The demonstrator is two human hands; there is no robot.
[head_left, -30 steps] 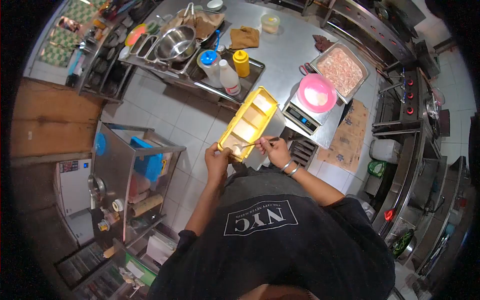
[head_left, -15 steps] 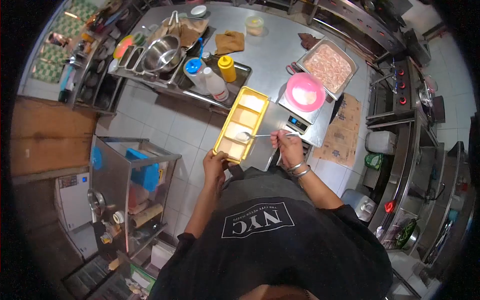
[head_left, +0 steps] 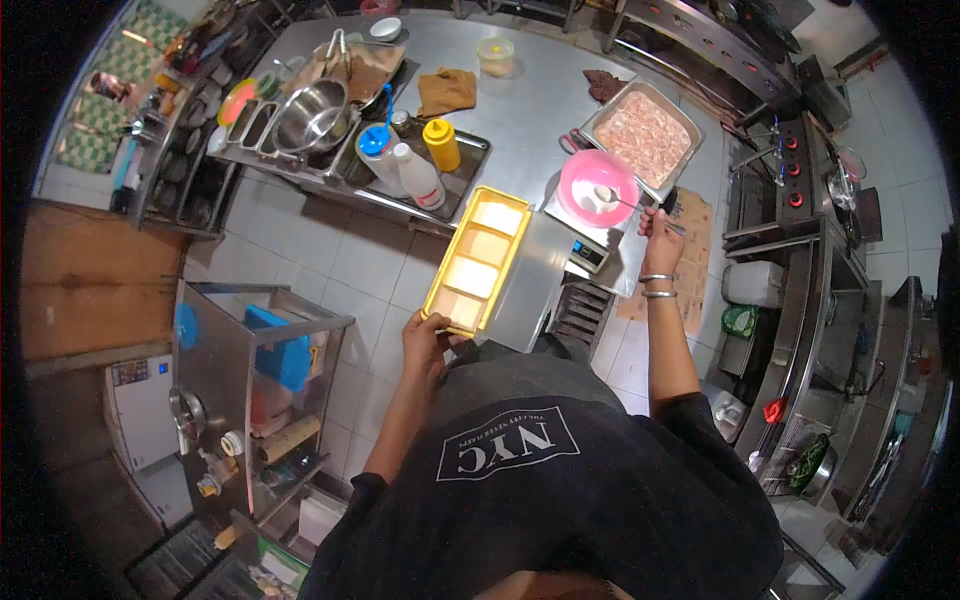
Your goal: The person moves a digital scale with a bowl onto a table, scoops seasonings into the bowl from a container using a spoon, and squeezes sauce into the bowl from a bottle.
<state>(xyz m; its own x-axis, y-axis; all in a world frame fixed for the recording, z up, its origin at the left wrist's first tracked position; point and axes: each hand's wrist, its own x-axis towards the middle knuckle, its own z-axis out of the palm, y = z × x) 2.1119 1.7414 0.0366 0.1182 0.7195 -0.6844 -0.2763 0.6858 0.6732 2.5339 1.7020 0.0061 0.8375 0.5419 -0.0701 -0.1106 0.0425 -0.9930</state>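
My left hand [head_left: 427,338] grips the near end of a yellow compartment box [head_left: 480,257], whose sections hold pale powders. Pinched in my right hand [head_left: 658,235] is the handle of a metal spoon [head_left: 622,201]. The spoon's bowl is over the inside of a pink bowl [head_left: 585,170], where some white powder lies. Under that bowl stands a digital scale [head_left: 588,255] with a lit display. Against the right side of the yellow box lies a flat metal lid or sheet [head_left: 528,275]. Whether powder is on the spoon is hard to make out.
Behind the scale sits a metal tray of raw sliced meat [head_left: 645,135], with red-handled scissors [head_left: 572,141] beside it. Squeeze bottles, among them a yellow bottle [head_left: 441,145], stand on a dark tray left of the box. Farther left is a steel pot [head_left: 310,115]; a brown cloth [head_left: 447,92] lies behind.
My right hand has moved the spoon from the yellow box's compartment across to the right, over the pink bowl. My left hand stays on the box.
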